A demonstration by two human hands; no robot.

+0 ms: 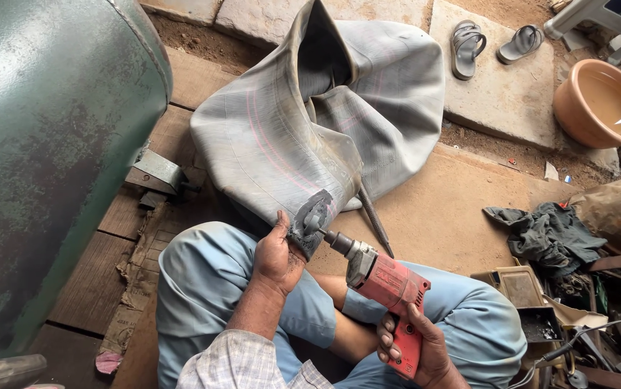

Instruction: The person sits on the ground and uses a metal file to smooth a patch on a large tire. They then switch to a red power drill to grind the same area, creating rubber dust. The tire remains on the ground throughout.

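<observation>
A large grey rubber inner tube (310,122) lies folded on the ground in front of my knees. Its near edge carries a dark scuffed patch (313,213). My left hand (279,253) pinches that edge just beside the patch. My right hand (412,347) grips the handle of a red power drill (386,288). The drill's tip touches the scuffed patch. I sit cross-legged in light blue trousers (202,288).
A big green metal tank (51,144) fills the left side. A metal rod (375,220) lies under the tube. A clay basin (602,104) and two sandals (490,45) sit at the far right. Rags, trays and tools (548,288) crowd the right.
</observation>
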